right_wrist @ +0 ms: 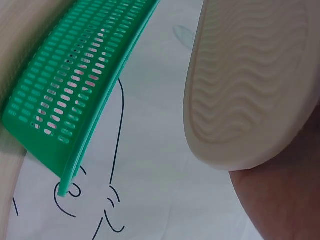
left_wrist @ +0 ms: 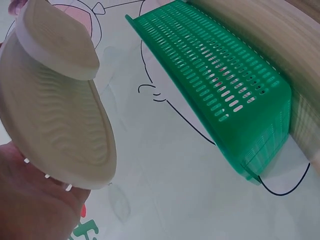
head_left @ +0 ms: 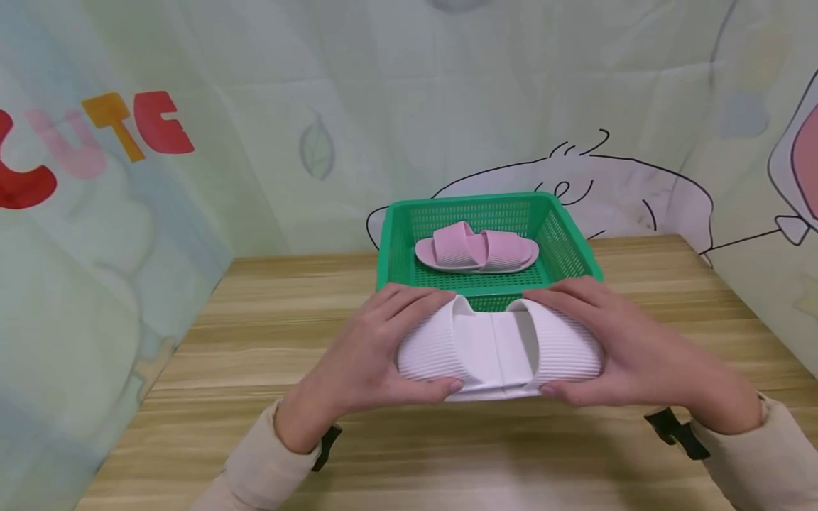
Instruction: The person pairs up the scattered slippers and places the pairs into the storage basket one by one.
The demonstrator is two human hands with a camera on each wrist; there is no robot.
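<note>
Both hands hold a pair of white ribbed slippers (head_left: pixel 476 344) level, just in front of the basket in the head view. My left hand (head_left: pixel 367 355) grips the left end, its thumb along the near edge and its fingers over the strap. At the right end my right hand (head_left: pixel 645 351) grips in the same way. The straps sit at opposite ends, with a seam between them. Wavy tread shows on a sole (right_wrist: pixel 240 85) in the right wrist view. Behind, a pair of pink slippers (head_left: pixel 455 248) lies inside a green basket (head_left: pixel 383 248).
The basket stands at the back of a wooden table (head_left: pixel 287 305), close to a printed wall cloth (head_left: pixel 268 106). Its near rim is right behind the white slippers. Black straps (head_left: pixel 677 431) are on both wrists.
</note>
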